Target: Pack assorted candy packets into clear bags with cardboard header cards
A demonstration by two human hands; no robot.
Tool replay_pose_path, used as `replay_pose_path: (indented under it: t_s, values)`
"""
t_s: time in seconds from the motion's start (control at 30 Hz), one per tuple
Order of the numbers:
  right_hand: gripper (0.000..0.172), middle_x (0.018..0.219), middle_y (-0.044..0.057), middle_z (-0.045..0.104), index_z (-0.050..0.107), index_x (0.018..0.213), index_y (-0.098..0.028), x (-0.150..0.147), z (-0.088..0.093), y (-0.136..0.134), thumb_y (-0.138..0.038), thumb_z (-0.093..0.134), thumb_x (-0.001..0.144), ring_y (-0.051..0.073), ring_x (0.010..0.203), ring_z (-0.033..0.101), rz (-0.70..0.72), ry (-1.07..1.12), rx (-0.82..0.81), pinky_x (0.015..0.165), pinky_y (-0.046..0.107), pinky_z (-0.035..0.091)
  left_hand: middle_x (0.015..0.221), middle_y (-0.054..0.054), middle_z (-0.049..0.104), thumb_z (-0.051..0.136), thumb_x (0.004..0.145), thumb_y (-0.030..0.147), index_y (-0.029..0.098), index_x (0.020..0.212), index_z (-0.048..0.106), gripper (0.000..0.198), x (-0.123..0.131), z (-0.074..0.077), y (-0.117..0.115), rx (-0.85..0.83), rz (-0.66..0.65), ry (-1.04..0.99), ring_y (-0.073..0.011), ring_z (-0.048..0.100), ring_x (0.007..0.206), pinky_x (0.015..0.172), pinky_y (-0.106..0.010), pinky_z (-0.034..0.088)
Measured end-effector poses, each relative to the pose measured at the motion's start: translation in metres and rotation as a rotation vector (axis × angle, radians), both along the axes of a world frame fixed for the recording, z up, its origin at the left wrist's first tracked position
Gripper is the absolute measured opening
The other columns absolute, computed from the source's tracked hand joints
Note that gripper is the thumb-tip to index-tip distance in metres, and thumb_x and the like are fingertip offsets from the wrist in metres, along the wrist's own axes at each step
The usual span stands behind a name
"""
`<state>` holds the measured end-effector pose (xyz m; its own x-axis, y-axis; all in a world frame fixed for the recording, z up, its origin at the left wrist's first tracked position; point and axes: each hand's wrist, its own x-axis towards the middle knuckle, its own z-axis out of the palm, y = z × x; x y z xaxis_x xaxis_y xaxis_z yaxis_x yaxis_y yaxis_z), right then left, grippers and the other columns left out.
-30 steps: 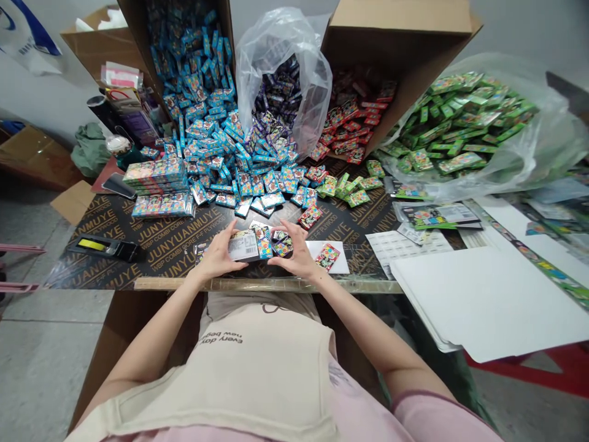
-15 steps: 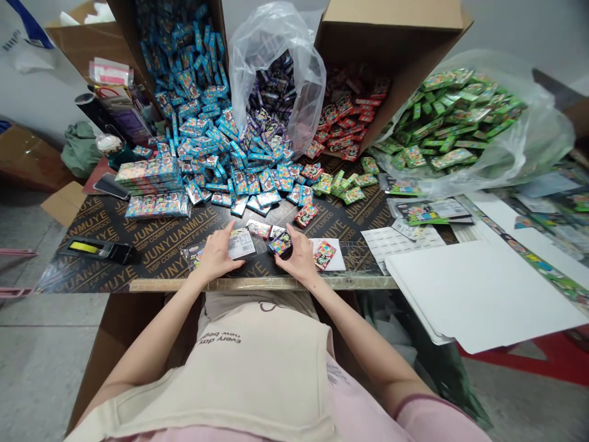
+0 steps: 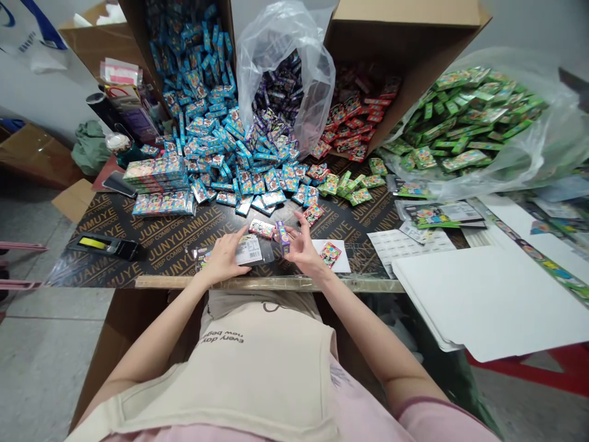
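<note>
Between the thumb and fingers of my right hand (image 3: pixel 306 248) is a small purple box (image 3: pixel 282 239), tilted up on its end just above the table. My left hand (image 3: pixel 225 256) lies with fingers spread over a clear plastic packet with a barcode label (image 3: pixel 249 250), near the table's front edge. A small white-and-red box (image 3: pixel 262 228) rests just beyond, between the two hands. Right of my right hand, a red box (image 3: pixel 330 254) lies on a white card (image 3: pixel 343 261). Another red box (image 3: pixel 313 215) lies behind my right fingers.
Blue boxes (image 3: pixel 214 132) spill from a carton at the back left. Purple boxes (image 3: pixel 280 86) fill a clear bag, red boxes (image 3: pixel 354 126) a carton, green boxes (image 3: pixel 478 116) another bag. A tape dispenser (image 3: pixel 105 245) sits left; white sheets (image 3: pixel 488 301) lie right.
My right hand has lifted and turned the purple box so that its narrow side shows. My left hand stays over the plastic packet. The whole view has shifted slightly.
</note>
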<state>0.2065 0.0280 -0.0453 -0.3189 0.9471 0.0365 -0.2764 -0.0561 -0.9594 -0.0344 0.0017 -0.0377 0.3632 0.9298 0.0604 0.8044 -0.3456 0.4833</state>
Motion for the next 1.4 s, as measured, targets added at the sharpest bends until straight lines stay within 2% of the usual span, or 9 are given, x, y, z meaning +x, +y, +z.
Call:
replay_pose_path:
  t_s: [0.17, 0.33, 0.47, 0.7, 0.87, 1.0, 1.1, 1.23, 1.4]
  values:
    - [0.117, 0.125, 0.005, 0.052, 0.007, 0.145, -0.043, -0.011, 0.012, -0.005, -0.052, 0.081, 0.055, 0.024, 0.112, 0.056, -0.049, 0.142, -0.054, 0.097, 0.045, 0.046, 0.125, -0.011, 0.057, 0.083, 0.057, 0.033, 0.022, 0.149, 0.022, 0.111, 0.008, 0.008, -0.005, -0.111, 0.011, -0.370, -0.0289, 0.055, 0.114, 0.101, -0.044, 0.040]
    - [0.127, 0.130, 0.005, 0.050, 0.000, 0.147, -0.043, -0.017, 0.011, -0.005, -0.055, 0.084, 0.052, 0.025, 0.123, 0.050, -0.004, 0.090, 0.059, 0.104, 0.045, 0.041, 0.123, -0.011, 0.059, 0.082, 0.061, 0.037, 0.021, 0.149, 0.020, 0.109, 0.011, 0.014, -0.007, -0.159, 0.018, -0.585, -0.0267, 0.057, 0.115, 0.104, -0.044, 0.040]
    - [0.127, 0.129, 0.007, 0.051, 0.003, 0.150, -0.037, -0.005, 0.011, 0.004, -0.062, 0.081, 0.053, 0.025, 0.127, 0.047, 0.093, -0.087, 0.251, 0.109, 0.045, 0.034, 0.124, -0.012, 0.058, 0.082, 0.059, 0.036, 0.020, 0.149, 0.021, 0.110, 0.010, 0.015, -0.007, -0.130, 0.027, -0.517, -0.0279, 0.056, 0.115, 0.104, -0.044, 0.040]
    - [0.074, 0.133, 0.014, 0.054, 0.050, 0.134, -0.025, 0.011, 0.057, 0.010, -0.054, 0.074, 0.070, 0.032, 0.123, 0.047, 0.186, -0.852, 0.731, 0.103, 0.051, 0.027, 0.128, -0.013, 0.055, 0.077, 0.062, 0.034, 0.021, 0.150, 0.018, 0.107, 0.014, 0.023, -0.011, -0.039, -0.044, -0.183, -0.0304, 0.053, 0.114, 0.098, -0.045, 0.041]
    - [0.095, 0.117, 0.019, 0.063, 0.046, 0.138, -0.015, -0.008, 0.074, 0.006, -0.051, 0.083, 0.059, 0.037, 0.109, 0.051, 0.339, -1.127, 0.888, 0.093, 0.051, 0.033, 0.128, -0.017, 0.055, 0.075, 0.063, 0.038, 0.017, 0.151, 0.013, 0.110, 0.023, 0.019, -0.011, 0.026, -0.048, 0.001, -0.0341, 0.053, 0.111, 0.093, -0.046, 0.041]
    - [0.094, 0.106, 0.015, 0.064, 0.043, 0.139, -0.017, -0.023, 0.069, 0.006, -0.035, 0.086, 0.057, 0.034, 0.102, 0.054, 0.328, -1.187, 0.883, 0.090, 0.046, 0.039, 0.129, -0.019, 0.054, 0.074, 0.064, 0.039, 0.013, 0.151, 0.010, 0.111, 0.026, 0.013, -0.010, 0.058, -0.019, 0.017, -0.0350, 0.053, 0.112, 0.093, -0.046, 0.040]
    - [0.088, 0.115, 0.013, 0.056, 0.037, 0.141, -0.025, -0.025, 0.064, 0.006, -0.024, 0.078, 0.064, 0.027, 0.092, 0.059, 0.321, -1.216, 0.787, 0.079, 0.037, 0.045, 0.126, -0.017, 0.056, 0.073, 0.063, 0.037, 0.013, 0.151, 0.008, 0.112, 0.026, 0.012, -0.010, 0.088, 0.005, 0.022, -0.0339, 0.053, 0.111, 0.093, -0.045, 0.039]
    - [0.098, 0.120, 0.012, 0.048, 0.031, 0.144, -0.029, -0.022, 0.059, 0.008, -0.015, 0.076, 0.058, 0.024, 0.086, 0.061, 0.366, -1.183, 0.674, 0.073, 0.034, 0.049, 0.121, -0.017, 0.058, 0.074, 0.062, 0.036, 0.013, 0.150, 0.012, 0.111, 0.024, 0.011, -0.011, 0.096, -0.057, 0.080, -0.0345, 0.052, 0.111, 0.093, -0.045, 0.038]
    - [0.103, 0.131, 0.013, 0.040, 0.025, 0.146, -0.028, -0.001, 0.052, 0.017, -0.021, 0.078, 0.058, 0.026, 0.099, 0.060, 0.240, -0.763, 0.426, 0.082, 0.039, 0.051, 0.124, -0.015, 0.058, 0.076, 0.062, 0.037, 0.016, 0.152, 0.009, 0.115, 0.011, 0.008, -0.008, 0.046, 0.029, -0.003, -0.0326, 0.053, 0.110, 0.093, -0.044, 0.039]
